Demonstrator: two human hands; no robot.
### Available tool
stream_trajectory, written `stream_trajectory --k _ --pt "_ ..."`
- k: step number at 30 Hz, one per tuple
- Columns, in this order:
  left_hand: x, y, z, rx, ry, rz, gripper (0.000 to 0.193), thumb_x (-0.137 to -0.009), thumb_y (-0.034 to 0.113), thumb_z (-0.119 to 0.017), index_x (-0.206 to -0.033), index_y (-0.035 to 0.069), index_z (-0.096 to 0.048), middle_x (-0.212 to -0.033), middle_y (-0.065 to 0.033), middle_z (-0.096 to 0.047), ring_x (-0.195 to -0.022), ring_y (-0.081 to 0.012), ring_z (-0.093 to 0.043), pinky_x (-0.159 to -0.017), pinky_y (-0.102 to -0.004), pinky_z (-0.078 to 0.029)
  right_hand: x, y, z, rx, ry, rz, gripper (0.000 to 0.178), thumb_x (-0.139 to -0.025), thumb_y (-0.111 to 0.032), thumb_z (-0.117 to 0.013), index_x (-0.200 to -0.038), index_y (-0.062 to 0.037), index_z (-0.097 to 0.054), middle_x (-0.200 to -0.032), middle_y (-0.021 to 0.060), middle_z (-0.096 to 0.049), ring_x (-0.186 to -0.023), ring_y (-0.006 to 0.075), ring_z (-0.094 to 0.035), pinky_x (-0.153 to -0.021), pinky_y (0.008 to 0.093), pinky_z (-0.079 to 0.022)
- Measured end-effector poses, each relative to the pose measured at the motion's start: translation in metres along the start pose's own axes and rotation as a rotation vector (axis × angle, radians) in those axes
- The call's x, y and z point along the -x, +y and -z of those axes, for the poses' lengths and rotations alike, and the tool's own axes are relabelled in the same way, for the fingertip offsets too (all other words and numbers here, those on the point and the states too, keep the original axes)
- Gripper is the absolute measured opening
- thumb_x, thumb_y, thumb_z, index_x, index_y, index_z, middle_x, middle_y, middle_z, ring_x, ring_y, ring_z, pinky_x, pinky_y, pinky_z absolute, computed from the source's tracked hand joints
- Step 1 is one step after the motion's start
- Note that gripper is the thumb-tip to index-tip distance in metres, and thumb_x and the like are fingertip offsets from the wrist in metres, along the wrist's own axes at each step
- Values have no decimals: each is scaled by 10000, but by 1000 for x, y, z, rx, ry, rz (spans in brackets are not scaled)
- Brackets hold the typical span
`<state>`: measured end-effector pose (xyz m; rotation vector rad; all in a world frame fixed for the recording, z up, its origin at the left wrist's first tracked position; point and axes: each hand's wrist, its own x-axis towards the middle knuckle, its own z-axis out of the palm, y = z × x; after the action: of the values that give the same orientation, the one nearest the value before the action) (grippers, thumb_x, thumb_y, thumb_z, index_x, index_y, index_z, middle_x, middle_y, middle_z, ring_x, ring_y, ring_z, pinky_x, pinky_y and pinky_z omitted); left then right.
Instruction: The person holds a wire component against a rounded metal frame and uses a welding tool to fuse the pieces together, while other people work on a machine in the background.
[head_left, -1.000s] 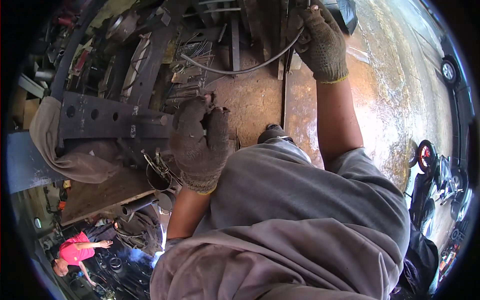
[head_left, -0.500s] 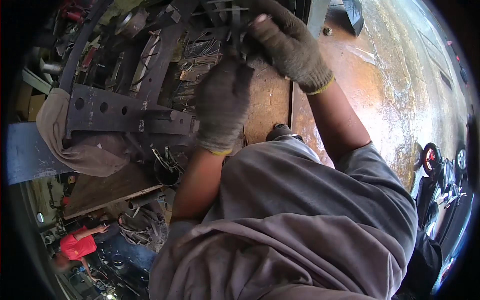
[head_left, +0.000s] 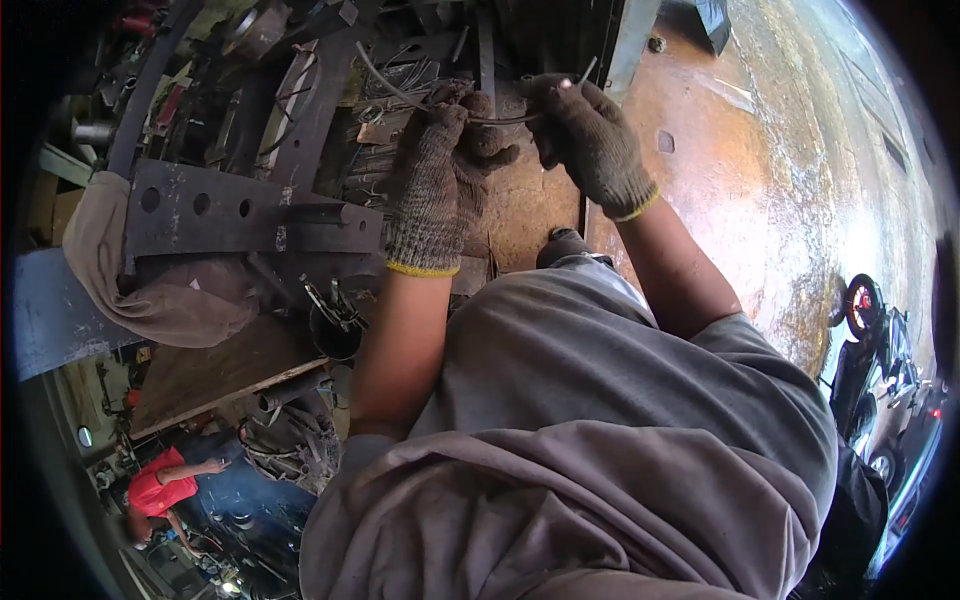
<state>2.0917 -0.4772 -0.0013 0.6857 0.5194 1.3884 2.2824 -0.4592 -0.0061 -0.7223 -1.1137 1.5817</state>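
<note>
Both my hands wear grey-brown knit gloves with yellow cuffs, raised at the top of the view. A thin curved metal rod (head_left: 391, 90) runs across between them, one end sticking out past each hand. My left hand (head_left: 440, 185) has its fingers closed around the rod left of its middle. Toward the other end, my right hand (head_left: 597, 145) pinches the rod, with a bare fingertip showing through the glove. The short end of the rod juts up beyond the right hand.
A dark steel beam with round holes (head_left: 222, 210) lies to the left, a brown cloth (head_left: 100, 245) draped over its end. Below it are a wooden board (head_left: 225, 375) and a pot of tools (head_left: 335, 330). A person in red (head_left: 162, 482) works at lower left. Motorbikes (head_left: 865, 340) stand at far right.
My hands have come slightly lower and apart, and the left has turned. The curved rod now shows clearly between them.
</note>
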Motion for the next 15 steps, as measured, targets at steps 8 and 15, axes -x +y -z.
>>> stream_trajectory --k 8,15 --pt "8 20 -7 -170 340 -48 215 -951 235 -646 -1109 91 -629 -984 -45 -696 -800 -167 -665 -729 -374 -570 -10 1 28 -48 -160 -39 644 -1021 -569 -370 -1199 4 -606 -894 87 -654 -658 152 -594 -542 261 -476" --pt "32 22 -15 -108 406 -92 152 -949 187 -642 -1054 77 -646 -955 -59 -694 -811 -187 -670 -744 -403 -570 -13 0 7 -127 -149 14 647 -1021 -561 -376 -1202 10 -621 -815 61 -648 -596 124 -569 -502 237 -442"
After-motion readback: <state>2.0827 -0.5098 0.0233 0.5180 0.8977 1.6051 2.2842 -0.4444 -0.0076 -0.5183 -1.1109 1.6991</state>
